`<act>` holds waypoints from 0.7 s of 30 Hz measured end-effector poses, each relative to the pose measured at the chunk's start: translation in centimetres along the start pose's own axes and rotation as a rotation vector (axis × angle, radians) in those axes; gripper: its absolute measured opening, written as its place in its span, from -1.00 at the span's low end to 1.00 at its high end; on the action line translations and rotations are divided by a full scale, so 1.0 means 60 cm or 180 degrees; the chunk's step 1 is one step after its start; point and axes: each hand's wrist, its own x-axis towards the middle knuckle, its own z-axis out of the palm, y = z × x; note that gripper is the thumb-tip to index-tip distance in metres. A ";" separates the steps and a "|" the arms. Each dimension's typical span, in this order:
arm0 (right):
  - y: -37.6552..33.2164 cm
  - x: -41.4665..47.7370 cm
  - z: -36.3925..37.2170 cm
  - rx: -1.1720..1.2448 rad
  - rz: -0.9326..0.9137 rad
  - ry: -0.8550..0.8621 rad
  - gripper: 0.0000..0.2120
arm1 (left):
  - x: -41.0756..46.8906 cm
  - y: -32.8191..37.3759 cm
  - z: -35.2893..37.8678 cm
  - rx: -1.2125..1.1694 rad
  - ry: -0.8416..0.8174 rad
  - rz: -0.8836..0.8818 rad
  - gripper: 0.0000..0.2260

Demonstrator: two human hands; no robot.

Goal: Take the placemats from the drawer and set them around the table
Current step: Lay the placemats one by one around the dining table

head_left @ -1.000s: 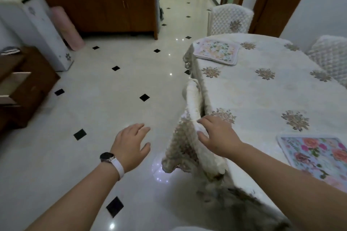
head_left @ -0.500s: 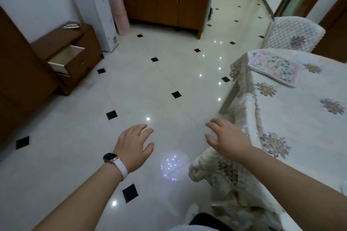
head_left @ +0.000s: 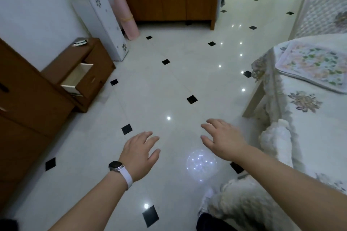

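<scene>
Left grip (head_left: 139,155) and right grip (head_left: 223,141) were spread, holding nothing; the drawer (head_left: 78,78) stood open ahead-left of them, a placemat (head_left: 315,65) lay on the surface (head_left: 319,137) ahead-right.

Glossy tiled floor (head_left: 169,88), wooden drawer (head_left: 78,78)

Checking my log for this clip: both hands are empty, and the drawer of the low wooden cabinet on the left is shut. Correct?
No: the head view shows the drawer of the low wooden cabinet pulled open. The left hand and right hand are empty.
</scene>
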 end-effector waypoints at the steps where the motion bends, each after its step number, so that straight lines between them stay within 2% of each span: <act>1: 0.017 0.019 -0.009 0.0023 0.0001 -0.0010 -0.52 | 0.031 0.008 -0.006 0.0034 -0.0027 0.0044 -0.57; 5: 0.083 0.081 -0.041 0.0069 0.0052 0.0023 -0.51 | 0.144 0.046 -0.026 0.0101 0.0023 0.0237 -0.50; 14: 0.163 0.145 -0.086 0.0100 0.0318 0.0123 -0.51 | 0.311 0.092 -0.040 0.0170 0.0034 0.0675 -0.58; 21: 0.210 0.202 -0.099 -0.0003 0.0620 0.0032 -0.50 | 0.434 0.100 -0.025 0.0637 0.0053 0.1556 -0.59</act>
